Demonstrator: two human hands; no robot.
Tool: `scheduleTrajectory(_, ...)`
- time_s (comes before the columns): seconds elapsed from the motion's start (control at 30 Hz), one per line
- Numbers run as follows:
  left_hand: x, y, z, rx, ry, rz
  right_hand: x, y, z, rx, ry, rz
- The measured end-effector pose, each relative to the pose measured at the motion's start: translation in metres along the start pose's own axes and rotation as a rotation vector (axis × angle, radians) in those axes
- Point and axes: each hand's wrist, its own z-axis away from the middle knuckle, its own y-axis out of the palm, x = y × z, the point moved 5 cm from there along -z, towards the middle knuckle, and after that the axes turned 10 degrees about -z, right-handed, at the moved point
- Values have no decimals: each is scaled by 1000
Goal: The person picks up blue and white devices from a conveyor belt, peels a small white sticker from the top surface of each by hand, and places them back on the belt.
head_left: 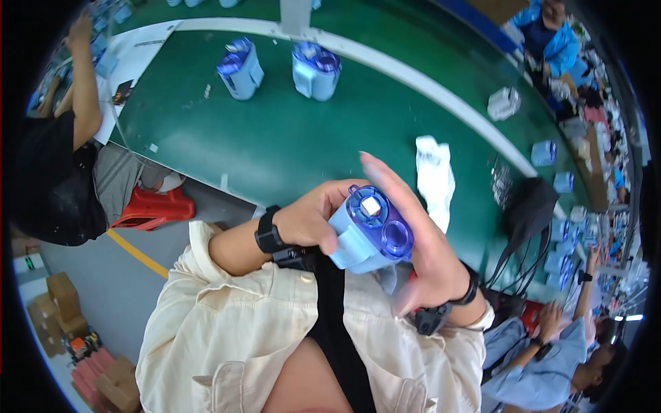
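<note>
My left fingers point(322, 234) grip the blue-lidded canister point(374, 233) to their right.
Its long axis slants toward my right hand point(435, 258), fingers outstretched.

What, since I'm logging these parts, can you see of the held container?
The container looks like pale blue plastic, with a translucent purple-blue lid. The lid has two round parts, one showing a white piece, and a loop at its edge. A block juts from the near side. It is held before the shirt, lid toward the camera. The left grip holds its left side; the right grip lies open along its right, contact unclear.
</note>
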Motion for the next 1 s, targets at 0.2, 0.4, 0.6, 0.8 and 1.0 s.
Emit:
scheduleTrajectory(0.2, -16, -11, 5, -300, 163, -171, 9, -22, -29, 11, 223, 241)
scheduleTrajectory(0.4, -78, -28, 15, -754, 331, -708, 10, -145, -119, -408, -77, 733)
scheduleTrajectory(0.6, -118, -62, 24, -1061, 382, -1250, -39, -291, -141, -795, -41, 1176)
scheduleTrajectory(0.8, -109, -68, 38, -1087, 339, -1205, -31, -240, -156, -765, -348, 1688)
scheduleTrajectory(1.0, -102, -64, 35, -1083, 256, -1344, -52, -75, -189, -189, -89, 686)
